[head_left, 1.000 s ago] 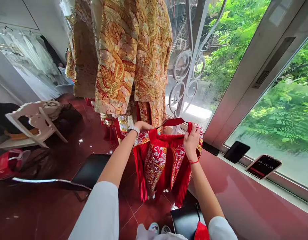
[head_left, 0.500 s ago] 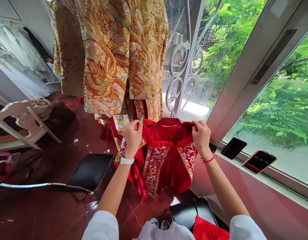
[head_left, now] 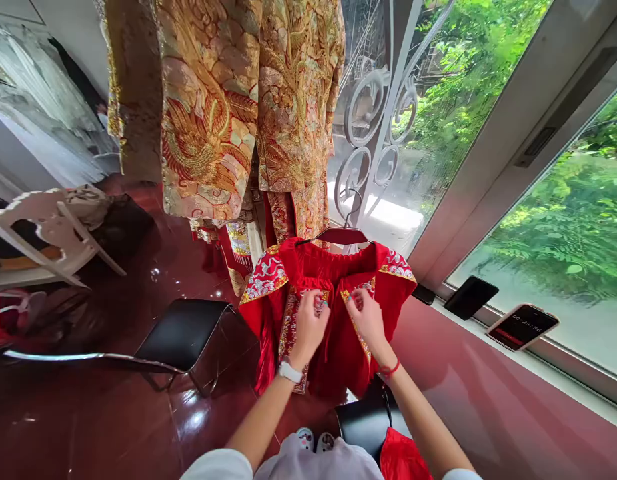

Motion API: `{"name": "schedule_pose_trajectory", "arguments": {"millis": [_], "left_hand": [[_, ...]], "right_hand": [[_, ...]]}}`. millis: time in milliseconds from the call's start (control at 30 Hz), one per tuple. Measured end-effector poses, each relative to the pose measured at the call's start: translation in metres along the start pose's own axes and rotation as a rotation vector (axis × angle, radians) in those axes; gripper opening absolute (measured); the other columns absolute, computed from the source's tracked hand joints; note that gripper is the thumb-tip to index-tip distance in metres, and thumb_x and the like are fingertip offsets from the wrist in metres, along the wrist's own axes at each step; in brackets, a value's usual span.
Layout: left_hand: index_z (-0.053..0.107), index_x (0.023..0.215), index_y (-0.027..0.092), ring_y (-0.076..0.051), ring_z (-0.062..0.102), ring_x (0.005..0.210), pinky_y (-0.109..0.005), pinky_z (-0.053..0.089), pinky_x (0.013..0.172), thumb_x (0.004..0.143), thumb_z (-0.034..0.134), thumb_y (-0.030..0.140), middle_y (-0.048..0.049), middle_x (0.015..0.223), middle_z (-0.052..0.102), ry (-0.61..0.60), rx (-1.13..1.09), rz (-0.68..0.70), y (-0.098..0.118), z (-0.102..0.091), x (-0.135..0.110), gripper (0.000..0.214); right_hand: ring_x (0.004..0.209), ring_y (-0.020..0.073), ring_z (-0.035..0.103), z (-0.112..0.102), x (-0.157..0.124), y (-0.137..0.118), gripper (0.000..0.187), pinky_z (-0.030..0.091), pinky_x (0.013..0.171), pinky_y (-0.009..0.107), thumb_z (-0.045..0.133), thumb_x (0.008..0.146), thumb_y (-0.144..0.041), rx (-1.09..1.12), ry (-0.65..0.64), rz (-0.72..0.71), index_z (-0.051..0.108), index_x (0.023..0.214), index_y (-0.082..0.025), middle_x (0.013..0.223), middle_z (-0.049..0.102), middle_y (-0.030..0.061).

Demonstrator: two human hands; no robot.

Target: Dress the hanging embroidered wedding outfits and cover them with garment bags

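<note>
Garment (head_left: 344, 347), red with silver and gold embroidery at the shoulders and down the front edges, hangs on a dark hanger (head_left: 342, 235) in front of the person, its neck gathered and its front parted. The hanger's metal hook rises above the collar, just in front of white scrollwork (head_left: 381, 123).

The left hand (head_left: 311, 327), a pale band on its wrist, is at the left front edge just below the gathered neck. Its grip is nearly closed, thumb close to the bent fingers. The right hand (head_left: 368, 323), with a red cord at the wrist, is at the other edge, grip partly closed. I cannot tell whether either has cloth pinched in it.

Gold robes (head_left: 208, 120) hang behind, to the left. On the sill (head_left: 458, 317) at right lie a black phone (head_left: 471, 297) and a second phone (head_left: 523, 327) showing a timer. A black chair (head_left: 181, 333) stands at left on the red floor (head_left: 113, 420); red cloth (head_left: 402, 457) lies on a black seat (head_left: 361, 423) below.
</note>
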State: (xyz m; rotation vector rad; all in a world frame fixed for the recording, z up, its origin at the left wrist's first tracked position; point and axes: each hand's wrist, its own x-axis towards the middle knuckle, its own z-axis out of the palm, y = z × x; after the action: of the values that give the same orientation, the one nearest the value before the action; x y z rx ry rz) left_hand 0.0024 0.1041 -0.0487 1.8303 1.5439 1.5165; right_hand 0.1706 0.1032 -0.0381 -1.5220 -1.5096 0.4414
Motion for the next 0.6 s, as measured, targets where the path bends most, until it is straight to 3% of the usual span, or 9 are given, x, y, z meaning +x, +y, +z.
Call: {"name": "schedule_pose_trajectory", "arguments": {"millis": [100, 200, 267, 367, 467, 533, 600], "left_hand": [[0.061, 0.104, 0.020, -0.022, 0.066, 0.087, -0.035, 0.053, 0.079, 0.089, 0.057, 0.021, -0.0089, 0.105, 0.063, -0.138, 0.007, -0.243, -0.010, 0.045, -0.029, 0.016], [0.061, 0.086, 0.019, -0.023, 0.064, 0.095, -0.037, 0.050, 0.089, 0.090, 0.052, 0.017, -0.0096, 0.105, 0.061, -0.100, -0.137, -0.359, -0.020, 0.063, -0.025, 0.010], [0.060, 0.081, 0.019, -0.021, 0.063, 0.094, -0.036, 0.049, 0.091, 0.088, 0.051, 0.014, -0.0081, 0.098, 0.061, -0.092, -0.330, -0.433, -0.025, 0.062, -0.023, 0.012], [0.059, 0.080, 0.019, -0.019, 0.063, 0.081, -0.033, 0.052, 0.082, 0.087, 0.052, 0.018, -0.0049, 0.084, 0.062, -0.161, -0.496, -0.510, -0.027, 0.053, -0.035, 0.011], [0.056, 0.075, 0.020, -0.020, 0.063, 0.084, -0.036, 0.053, 0.083, 0.088, 0.055, 0.028, -0.0049, 0.083, 0.062, -0.119, -0.471, -0.497, -0.019, 0.037, -0.054, 0.015], [0.055, 0.073, 0.022, -0.024, 0.061, 0.102, -0.039, 0.049, 0.093, 0.084, 0.061, 0.030, -0.0078, 0.099, 0.063, -0.053, -0.363, -0.406, -0.010, 0.025, -0.063, 0.015], [0.053, 0.071, 0.023, -0.024, 0.060, 0.104, -0.038, 0.049, 0.092, 0.081, 0.064, 0.032, -0.0071, 0.100, 0.061, -0.087, -0.353, -0.350, 0.000, 0.015, -0.068, 0.018]], "right_hand": [[0.088, 0.0243, 0.068, 0.028, 0.003, 0.015, 0.025, 0.052, 0.086, 0.039, 0.049, 0.085, -0.037, 0.196, -0.160, 0.101, 0.068, 0.088, -0.020, 0.095, 0.073, 0.0106], [0.093, 0.0241, 0.067, 0.040, 0.016, 0.023, 0.029, 0.052, 0.089, 0.039, 0.052, 0.082, -0.044, 0.287, -0.184, 0.110, 0.068, 0.088, -0.019, 0.100, 0.072, 0.0116], [0.085, 0.0222, 0.066, 0.040, 0.021, 0.023, 0.034, 0.053, 0.084, 0.037, 0.055, 0.080, -0.050, 0.302, -0.193, 0.112, 0.066, 0.089, -0.020, 0.096, 0.072, 0.0102], [0.064, 0.0169, 0.059, 0.037, 0.021, 0.017, 0.044, 0.051, 0.065, 0.031, 0.059, 0.078, -0.064, 0.396, -0.330, 0.124, 0.061, 0.075, -0.020, 0.071, 0.066, 0.0038], [0.047, 0.0107, 0.044, 0.028, 0.016, 0.005, 0.054, 0.040, 0.048, 0.025, 0.061, 0.076, -0.072, 0.518, -0.548, 0.149, 0.054, 0.063, -0.020, 0.051, 0.051, -0.0034], [0.043, 0.0093, 0.041, 0.021, 0.014, -0.003, 0.055, 0.037, 0.045, 0.024, 0.061, 0.077, -0.073, 0.583, -0.704, 0.172, 0.056, 0.067, -0.019, 0.049, 0.050, -0.0046], [0.043, 0.0095, 0.044, 0.014, 0.010, -0.009, 0.053, 0.037, 0.044, 0.024, 0.062, 0.079, -0.071, 0.608, -0.801, 0.200, 0.060, 0.073, -0.019, 0.052, 0.054, -0.0038]]}}
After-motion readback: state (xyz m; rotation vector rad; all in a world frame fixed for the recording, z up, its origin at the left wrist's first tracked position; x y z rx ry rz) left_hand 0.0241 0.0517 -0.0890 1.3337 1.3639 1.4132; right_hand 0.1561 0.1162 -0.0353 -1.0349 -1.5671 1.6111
